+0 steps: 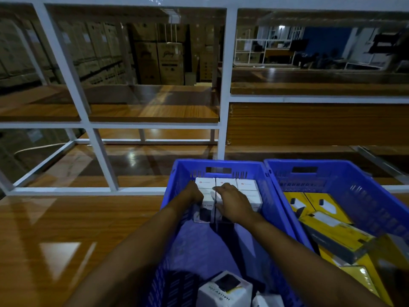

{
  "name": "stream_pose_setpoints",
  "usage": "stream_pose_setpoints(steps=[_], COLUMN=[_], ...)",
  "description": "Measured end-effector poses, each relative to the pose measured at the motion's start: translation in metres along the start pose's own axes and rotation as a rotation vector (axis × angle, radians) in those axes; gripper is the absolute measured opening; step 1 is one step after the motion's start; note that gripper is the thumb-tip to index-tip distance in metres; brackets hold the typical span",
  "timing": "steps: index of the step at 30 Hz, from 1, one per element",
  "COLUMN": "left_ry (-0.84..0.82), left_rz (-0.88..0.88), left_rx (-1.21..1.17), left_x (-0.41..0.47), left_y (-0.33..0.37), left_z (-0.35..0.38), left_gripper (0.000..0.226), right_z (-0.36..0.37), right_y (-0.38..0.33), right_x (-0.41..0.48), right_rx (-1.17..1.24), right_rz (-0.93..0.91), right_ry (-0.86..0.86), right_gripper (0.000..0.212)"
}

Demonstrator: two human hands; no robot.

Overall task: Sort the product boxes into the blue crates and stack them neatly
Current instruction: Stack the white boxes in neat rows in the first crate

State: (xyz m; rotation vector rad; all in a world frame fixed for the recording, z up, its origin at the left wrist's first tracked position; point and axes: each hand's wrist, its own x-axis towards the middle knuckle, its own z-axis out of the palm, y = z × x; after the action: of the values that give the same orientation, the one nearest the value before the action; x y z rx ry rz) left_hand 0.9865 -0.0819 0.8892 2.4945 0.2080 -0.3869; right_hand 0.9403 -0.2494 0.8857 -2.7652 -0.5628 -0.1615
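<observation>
Warehouse: stacked cartons, shelving

Dim, bluish wide-angle view; glare patches on glossy wood, edges bowed.

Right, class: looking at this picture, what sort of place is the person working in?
Probably a warehouse or stockroom: tall stacks of cardboard cartons behind a white metal rack, and blue crates holding product boxes.

Both bare forearms are stretched forward, close together. The left hand is curled over a white box; the right hand is laid flat, fingers straight, angled leftward.
</observation>
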Motion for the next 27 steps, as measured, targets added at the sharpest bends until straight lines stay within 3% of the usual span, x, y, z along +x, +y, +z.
stream_pose_setpoints(steps=[2,6,11,13,16,21,25,27], left_ry=[0.034,0.144,0.227,0.157,0.009,-0.169,-0.235,-0.302], left_rz=[-0.008,0.104,0.174,0.141,0.170,0.136,0.143,0.144], left_rx=[-0.068,-0.073,0.060,0.117,0.219,0.279,0.302,0.251], left_x=[0.004,-0.021,-0.057,-0.075,-0.112,-0.166,-0.197,-0.209], left_y=[-0.005,-0.002,0.005,0.007,0.011,0.015,0.021,0.020], left_z=[-0.004,-0.011,-0.003,0.004,0.018,0.053,0.067,0.069], left_gripper=[0.061,0.082,0.087,0.080,0.049,0.033,0.030,0.053], right_z=[-0.008,-0.021,-0.035,-0.037,-0.040,-0.040,-0.041,-0.043], right_y=[0.001,0.001,-0.004,-0.005,-0.008,-0.014,-0.017,-0.018], right_x=[-0.005,-0.019,-0.046,-0.060,-0.084,-0.126,-0.150,-0.158], right_rx=[0.031,0.083,0.081,0.087,0.044,-0.028,-0.057,-0.053], right_rz=[0.027,0.038,0.042,0.015,-0.025,-0.046,-0.071,-0.088], right_ry=[-0.001,-0.002,-0.130,-0.216,-0.359,-0.509,-0.497,-0.486], right_gripper=[0.054,0.041,0.035,0.035,0.037,0.042,0.047,0.049])
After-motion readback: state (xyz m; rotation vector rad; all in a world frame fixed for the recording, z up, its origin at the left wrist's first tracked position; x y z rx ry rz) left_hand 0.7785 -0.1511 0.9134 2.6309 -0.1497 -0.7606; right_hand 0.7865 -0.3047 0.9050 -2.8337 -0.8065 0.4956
